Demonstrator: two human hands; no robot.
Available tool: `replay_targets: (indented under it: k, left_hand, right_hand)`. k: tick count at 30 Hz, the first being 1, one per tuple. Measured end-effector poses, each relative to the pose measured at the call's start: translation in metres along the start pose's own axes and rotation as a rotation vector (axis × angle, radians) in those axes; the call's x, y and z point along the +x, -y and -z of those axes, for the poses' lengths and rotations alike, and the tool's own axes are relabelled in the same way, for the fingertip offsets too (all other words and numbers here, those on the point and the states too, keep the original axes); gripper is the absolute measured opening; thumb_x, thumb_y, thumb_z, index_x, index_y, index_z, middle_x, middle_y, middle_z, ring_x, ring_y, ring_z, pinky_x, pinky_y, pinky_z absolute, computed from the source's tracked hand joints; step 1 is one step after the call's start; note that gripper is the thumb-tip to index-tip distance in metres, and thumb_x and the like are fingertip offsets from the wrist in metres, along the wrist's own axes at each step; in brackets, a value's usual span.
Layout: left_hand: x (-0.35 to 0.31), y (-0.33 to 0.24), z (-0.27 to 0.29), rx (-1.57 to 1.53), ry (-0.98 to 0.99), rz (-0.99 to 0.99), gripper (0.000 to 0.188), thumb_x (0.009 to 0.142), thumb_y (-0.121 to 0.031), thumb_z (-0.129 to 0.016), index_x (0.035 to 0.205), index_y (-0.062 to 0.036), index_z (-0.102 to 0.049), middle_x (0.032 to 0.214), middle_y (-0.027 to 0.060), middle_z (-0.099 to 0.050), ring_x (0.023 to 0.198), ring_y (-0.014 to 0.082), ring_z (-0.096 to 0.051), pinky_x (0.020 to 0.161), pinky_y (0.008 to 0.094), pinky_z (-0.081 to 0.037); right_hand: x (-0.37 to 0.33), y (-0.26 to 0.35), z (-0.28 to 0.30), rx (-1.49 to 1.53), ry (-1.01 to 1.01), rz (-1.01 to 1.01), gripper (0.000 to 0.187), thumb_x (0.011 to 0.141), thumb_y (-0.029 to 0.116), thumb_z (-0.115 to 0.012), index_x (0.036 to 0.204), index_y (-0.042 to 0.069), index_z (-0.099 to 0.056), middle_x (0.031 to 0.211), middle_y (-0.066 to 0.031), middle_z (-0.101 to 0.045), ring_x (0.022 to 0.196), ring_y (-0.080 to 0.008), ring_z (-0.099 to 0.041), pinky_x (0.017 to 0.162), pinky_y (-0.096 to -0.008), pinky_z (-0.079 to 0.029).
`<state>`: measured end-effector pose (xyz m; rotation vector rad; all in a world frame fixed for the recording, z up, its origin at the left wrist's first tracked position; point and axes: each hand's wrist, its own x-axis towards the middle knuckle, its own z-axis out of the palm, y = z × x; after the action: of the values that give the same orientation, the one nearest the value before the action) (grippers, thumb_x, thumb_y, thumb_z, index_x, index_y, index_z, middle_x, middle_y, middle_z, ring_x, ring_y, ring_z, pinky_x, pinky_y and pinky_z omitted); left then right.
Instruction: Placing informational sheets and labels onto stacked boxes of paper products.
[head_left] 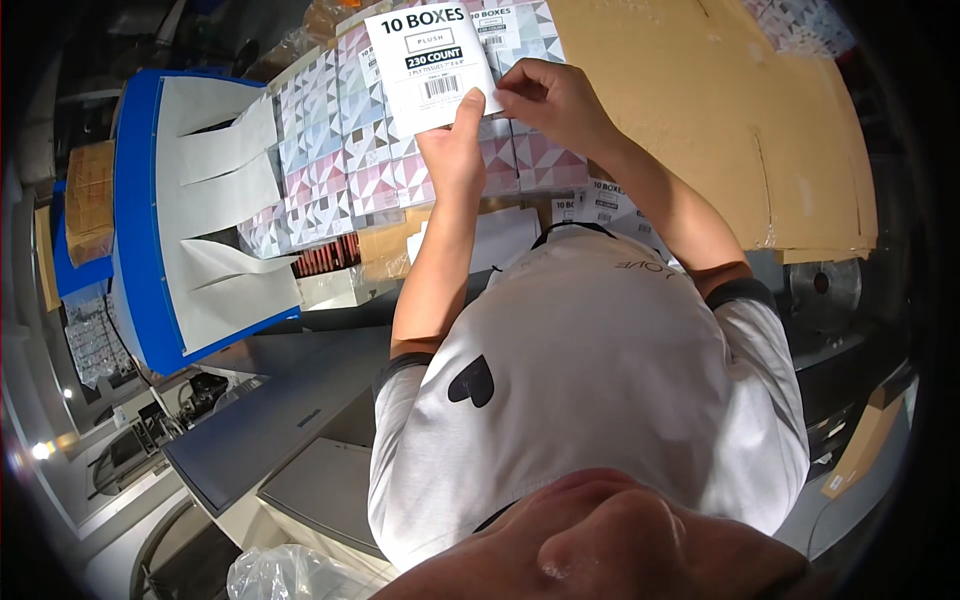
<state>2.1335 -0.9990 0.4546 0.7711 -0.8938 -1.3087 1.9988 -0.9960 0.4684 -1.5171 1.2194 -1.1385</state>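
Observation:
My left hand point(455, 150) grips a white printed label point(425, 65) from below, its thumb lying on the front and the other fingers hidden behind. The label stands tilted up over the packs, showing black print and a barcode. At its lower right edge, my right hand point(555, 100) is closed in a pinch, with curled fingers on the label's margin. Whether there is one sheet or a thin stack cannot be seen. Beneath both hands lie several tissue-box packs point(320, 190) with pink, blue and grey triangle patterns. Another white label point(510, 30) shows on the packs just behind.
To the left stands a blue-framed machine opening point(145, 220) with white curtain strips point(230, 170), against which the packs rest. Flat brown cardboard point(720, 120) covers the right side. More white printed labels point(610, 205) lie near my body. Clear plastic point(290, 575) sits at the lower left.

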Motion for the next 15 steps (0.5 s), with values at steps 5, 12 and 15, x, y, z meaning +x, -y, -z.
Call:
replay_targets:
  k: [5,12,15]
  left_hand:
    - [0.001,0.003,-0.001,0.009,-0.035,0.028,0.033,0.076,0.000,-0.054,0.108,0.0039,-0.046,0.100,0.0087,-0.053,0.088,0.0140,-0.052,0.076,0.0255,-0.042]
    - [-0.003,-0.020,0.055,-0.200,-0.104,0.075,0.029,0.079,-0.001,-0.047,0.108,0.0038,-0.047,0.103,0.0141,-0.055,0.091,0.0214,-0.056,0.077,0.0325,-0.048]
    - [-0.006,-0.029,0.066,-0.243,-0.109,0.094,0.035,0.079,-0.003,-0.048,0.112,0.0053,-0.043,0.107,0.0154,-0.053,0.097,0.0227,-0.054,0.082,0.0361,-0.046]
  right_hand:
    - [-0.005,-0.006,0.009,0.040,0.014,-0.018,0.011,0.082,0.007,-0.052,0.082,-0.003,-0.055,0.070,-0.0044,-0.059,0.070,-0.0102,-0.059,0.066,-0.0225,-0.049]
    - [-0.056,-0.064,0.083,0.327,-0.010,-0.206,0.016,0.086,0.005,-0.042,0.089,-0.004,-0.054,0.083,-0.0098,-0.060,0.083,-0.0147,-0.056,0.072,-0.0258,-0.046]
    - [-0.112,-0.186,0.143,-0.136,0.050,-0.366,0.016,0.085,0.010,-0.045,0.087,-0.002,-0.055,0.074,-0.0055,-0.057,0.073,-0.0122,-0.053,0.069,-0.0240,-0.043]
